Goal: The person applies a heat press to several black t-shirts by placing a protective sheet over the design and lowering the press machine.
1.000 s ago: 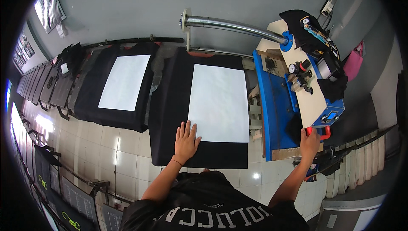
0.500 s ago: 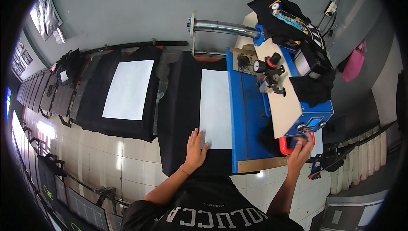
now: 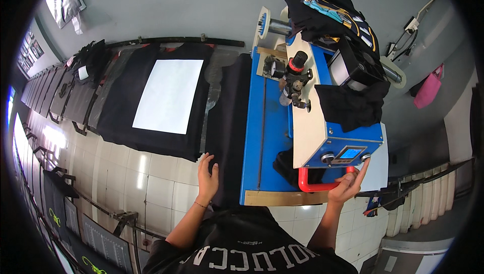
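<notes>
A blue and cream heat press (image 3: 310, 138) stands before me, with a screen (image 3: 349, 153) and knobs on its front panel. My right hand (image 3: 347, 186) is at the right end of its red handle (image 3: 315, 187), its lower fingers curled there. The index finger stretches up to the round button (image 3: 366, 158) right of the screen. My left hand (image 3: 207, 181) is open, fingers up, at the near left edge of the black fabric (image 3: 227, 123) beside the press. Further left, a white sheet (image 3: 169, 95) lies on a black garment (image 3: 118, 103).
A pressure gauge and regulator (image 3: 295, 80) stand on the press. Black garments, one with a colourful print (image 3: 338, 14), lie on its top. Several flat boards (image 3: 48, 95) run off to the left. A pink bag (image 3: 429, 86) hangs on the right wall.
The press has moved left over the black fabric, hiding the white sheet there. My left hand has come off that sheet, moving left. My right index finger has reached the button.
</notes>
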Demonstrator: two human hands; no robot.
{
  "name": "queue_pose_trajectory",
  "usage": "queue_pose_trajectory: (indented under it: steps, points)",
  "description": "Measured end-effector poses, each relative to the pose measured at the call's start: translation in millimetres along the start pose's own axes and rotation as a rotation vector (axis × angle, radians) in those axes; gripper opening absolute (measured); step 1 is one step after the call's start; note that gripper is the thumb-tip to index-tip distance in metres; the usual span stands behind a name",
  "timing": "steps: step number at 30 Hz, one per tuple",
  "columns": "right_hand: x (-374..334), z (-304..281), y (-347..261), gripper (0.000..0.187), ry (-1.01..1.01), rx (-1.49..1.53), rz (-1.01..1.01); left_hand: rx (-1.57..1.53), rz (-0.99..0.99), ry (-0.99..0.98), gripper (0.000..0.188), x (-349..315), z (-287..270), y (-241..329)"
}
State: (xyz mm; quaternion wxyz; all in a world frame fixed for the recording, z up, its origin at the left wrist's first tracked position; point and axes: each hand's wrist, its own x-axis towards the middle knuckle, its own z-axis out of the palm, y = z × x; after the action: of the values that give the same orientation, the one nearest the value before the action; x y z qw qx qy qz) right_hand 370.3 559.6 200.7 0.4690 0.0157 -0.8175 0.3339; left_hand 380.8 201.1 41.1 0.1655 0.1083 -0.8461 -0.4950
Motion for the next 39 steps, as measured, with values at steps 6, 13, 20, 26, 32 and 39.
queue_pose_trajectory:
  steps: [6,13,20,26,32,39]
  points:
    - [-1.6,-1.7,-4.6,0.065,0.004,0.046,0.073,-0.101,-0.062,-0.02,0.026,-19.6,2.9,-11.8]
    - [-1.4,-6.3,-17.6,0.06,-0.038,0.045,0.202,-0.078,-0.094,-0.051,0.025,-37.8,-19.0,-20.2]
    - [-4.8,-2.9,-28.3,0.057,-0.014,0.048,0.26,-0.177,-0.241,0.013,0.026,-39.3,-46.8,-50.0]
    - [-16.3,-1.2,-23.2,0.047,0.06,0.132,0.363,-0.185,-0.254,0.114,0.026,-13.6,-77.5,-74.4]
    - [-22.1,6.0,-37.1,0.04,0.235,0.08,0.402,-0.071,-0.259,0.205,0.029,71.0,-123.9,-115.0]
    - [-54.4,68.5,-136.1,0.031,0.234,0.559,0.0,0.033,-0.46,0.434,0.037,192.0,-191.2,-188.7]
